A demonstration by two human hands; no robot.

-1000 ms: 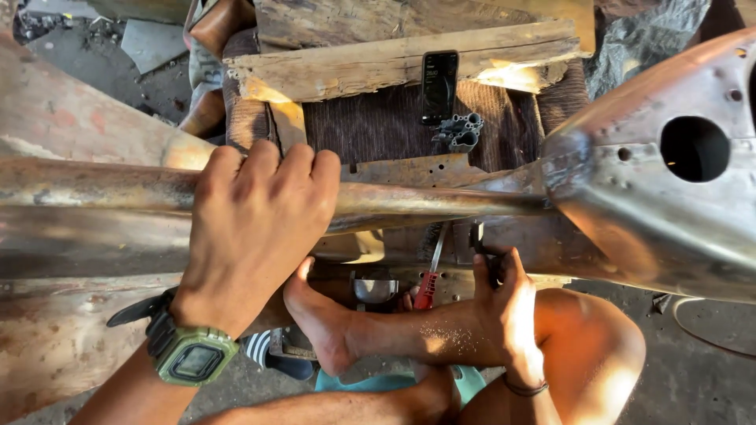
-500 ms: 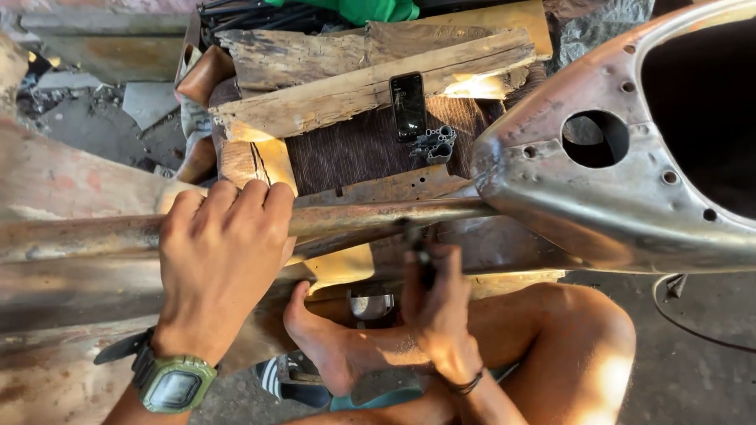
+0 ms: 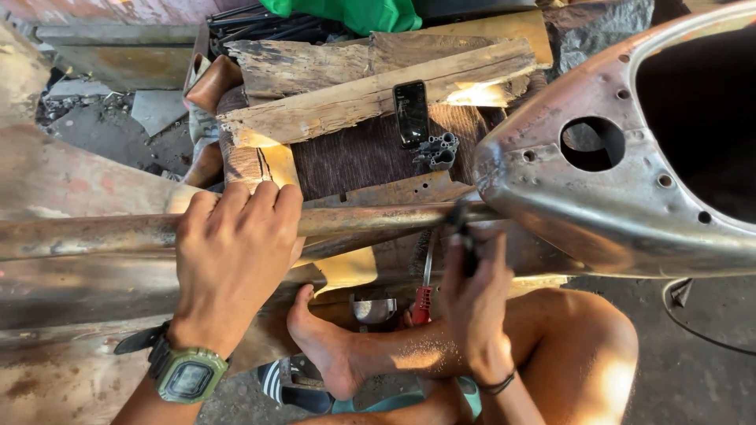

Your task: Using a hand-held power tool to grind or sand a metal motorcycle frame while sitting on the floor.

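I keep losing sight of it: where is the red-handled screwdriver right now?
In the head view, the red-handled screwdriver stands low and right of centre, just left of the right hand, under the long rusty metal tube and above the bare foot.

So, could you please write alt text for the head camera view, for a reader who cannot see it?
A person's left hand, wearing a green digital wristwatch, grips a long rusty metal tube joined to a bare metal vehicle shell, while the right hand holds a dark slim tool against the tube. A black phone lies on weathered wooden planks beyond.
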